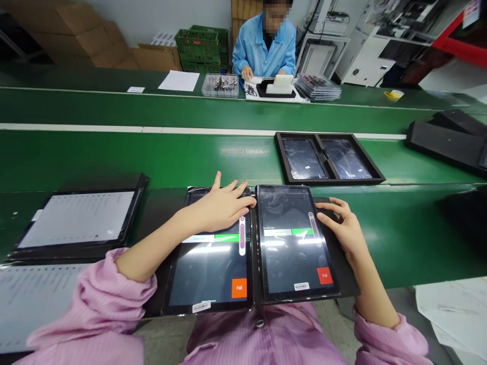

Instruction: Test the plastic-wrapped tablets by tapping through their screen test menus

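Observation:
Two dark-screened tablets lie side by side in front of me, each showing a green bar, a volume slider and a red or orange "Fail" box. My left hand [222, 208] is spread over the top of the left tablet [209, 274], its fingertips at that tablet's right edge beside the gap. At the upper right edge of the right tablet [292, 253], the thumb and fingers of my right hand [344, 225] touch its side, apart and loosely bent. Black backing [344, 274] shows beneath the tablets.
Two lit tablets, one farther [79, 218] and one nearer [34, 304], lie at left. Beyond my hands is a black two-compartment tray [329, 180] holding wrapped tablets. Dark cases [445, 144] and papers [452, 309] are at right. A co-worker [264, 45] sits opposite.

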Available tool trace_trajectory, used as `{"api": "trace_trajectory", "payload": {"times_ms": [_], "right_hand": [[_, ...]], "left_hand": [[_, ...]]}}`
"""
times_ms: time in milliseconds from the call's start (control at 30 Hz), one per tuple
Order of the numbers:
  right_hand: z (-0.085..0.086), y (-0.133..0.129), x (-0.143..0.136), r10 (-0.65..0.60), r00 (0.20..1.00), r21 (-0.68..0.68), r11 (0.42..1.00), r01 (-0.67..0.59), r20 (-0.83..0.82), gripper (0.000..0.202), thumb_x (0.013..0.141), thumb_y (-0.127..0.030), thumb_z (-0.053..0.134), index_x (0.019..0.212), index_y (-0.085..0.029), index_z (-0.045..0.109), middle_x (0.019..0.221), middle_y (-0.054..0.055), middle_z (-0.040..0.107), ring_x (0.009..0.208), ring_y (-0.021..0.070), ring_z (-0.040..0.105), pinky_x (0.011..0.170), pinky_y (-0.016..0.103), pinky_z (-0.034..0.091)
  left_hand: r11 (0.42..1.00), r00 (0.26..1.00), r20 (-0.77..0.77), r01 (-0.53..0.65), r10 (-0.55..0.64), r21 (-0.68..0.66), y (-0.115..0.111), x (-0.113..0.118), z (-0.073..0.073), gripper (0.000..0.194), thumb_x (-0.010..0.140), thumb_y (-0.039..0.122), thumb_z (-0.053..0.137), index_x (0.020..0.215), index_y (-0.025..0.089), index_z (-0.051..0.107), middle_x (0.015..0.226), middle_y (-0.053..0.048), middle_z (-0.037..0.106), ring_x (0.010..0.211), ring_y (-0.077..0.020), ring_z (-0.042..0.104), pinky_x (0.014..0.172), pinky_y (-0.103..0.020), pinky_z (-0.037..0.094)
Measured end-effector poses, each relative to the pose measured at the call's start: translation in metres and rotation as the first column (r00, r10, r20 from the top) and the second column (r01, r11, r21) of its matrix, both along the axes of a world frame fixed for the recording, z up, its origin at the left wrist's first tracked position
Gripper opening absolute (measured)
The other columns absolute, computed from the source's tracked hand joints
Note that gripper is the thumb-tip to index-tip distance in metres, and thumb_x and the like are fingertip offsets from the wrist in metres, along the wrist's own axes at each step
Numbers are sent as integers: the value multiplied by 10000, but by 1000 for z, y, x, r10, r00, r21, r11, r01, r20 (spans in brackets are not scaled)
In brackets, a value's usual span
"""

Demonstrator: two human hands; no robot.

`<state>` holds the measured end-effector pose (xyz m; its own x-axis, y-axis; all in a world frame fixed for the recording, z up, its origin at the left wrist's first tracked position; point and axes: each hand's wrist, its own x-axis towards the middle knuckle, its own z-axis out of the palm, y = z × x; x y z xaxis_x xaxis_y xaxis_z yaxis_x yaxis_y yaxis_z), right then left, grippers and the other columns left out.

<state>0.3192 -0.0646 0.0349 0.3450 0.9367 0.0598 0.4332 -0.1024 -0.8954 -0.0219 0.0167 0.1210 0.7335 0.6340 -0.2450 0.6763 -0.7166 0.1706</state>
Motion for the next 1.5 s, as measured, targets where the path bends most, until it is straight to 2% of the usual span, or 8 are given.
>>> {"api": "trace_trajectory", "payload": {"times_ms": [233, 333, 433, 533, 833, 1033, 1267, 1500], "right_hand": [[-3, 1, 4, 22, 1000, -10, 1000, -21, 3, 423, 678, -607, 814, 949, -283, 823, 1299, 105, 569, 1383, 356, 460, 1070, 467, 435], [-5, 1, 3, 28, 999, 2, 1000, -28, 39, 424, 711, -619, 774, 967, -283, 804, 1289, 100, 564, 1372, 350, 460, 1057, 459, 433], [-5, 1, 1, 31, 998, 13, 999, -32, 54, 409, 728, -612, 744, 962, -277, 769, 1279, 97, 556, 1343, 343, 475, 1049, 457, 425], [-4, 1, 0, 22, 999, 13, 1000, -22, 33, 385, 716, -586, 744, 941, -273, 731, 1252, 92, 564, 1301, 341, 501, 1061, 469, 407], [-11, 2, 4, 19, 999, 42, 999, -20, 27, 413, 702, -602, 758, 941, -271, 705, 1188, 77, 579, 1211, 324, 536, 1097, 479, 386], [-12, 2, 6, 30, 999, 47, 998, -32, 26, 419, 704, -606, 760, 955, -275, 703, 1166, 73, 587, 1171, 316, 546, 1095, 481, 389], [-14, 2, 6, 32, 999, 44, 999, -31, -13, 439, 697, -610, 773, 971, -274, 699, 1172, 74, 593, 1158, 315, 553, 1103, 491, 395], [-12, 3, 5, 37, 999, 40, 999, -36, -16, 437, 698, -604, 773, 972, -272, 693, 1168, 73, 597, 1164, 312, 553, 1096, 483, 402]], "left_hand": [[996, 989, 137, -39, 50, -83, 12, -7, -4, 440, 1082, 356, 279, 1430, 255, 528, 1600, -125, 488, 1452, -329, 490, 1223, -754, 70], [979, 970, 160, -168, 185, -117, 25, -20, -2, 487, 1051, 385, 278, 1445, 244, 529, 1422, -87, 662, 1223, -285, 666, 1230, -637, 262], [935, 937, 46, -341, 346, -93, 43, -47, 1, 498, 998, 447, 323, 1142, 208, 736, 1168, -107, 765, 1049, -326, 714, 1047, -493, 493], [884, 897, 57, -420, 439, -205, 62, -82, 1, 550, 952, 555, 362, 937, 205, 786, 1059, -88, 783, 1008, -302, 713, 984, -389, 521], [667, 797, 205, -300, 568, -682, 86, -133, -24, 640, 703, 641, 781, 1191, 226, 786, 1190, -77, 758, 970, -221, 692, 843, -288, 586], [563, 700, 278, -213, 658, -799, 96, -148, -48, 685, 635, 627, 903, 1153, 195, 781, 700, -23, 634, 602, -109, 508, 620, -237, 530], [522, 714, 274, -150, 644, -839, 94, -139, -48, 573, 631, 612, 907, 980, 208, 702, 584, 28, 501, 476, -78, 338, 440, -216, 349], [628, 794, 198, -273, 575, -728, 85, -128, -27, 449, 660, 450, 778, 1010, 194, 661, 621, 25, 617, 549, -131, 509, 565, -234, 415]]}}
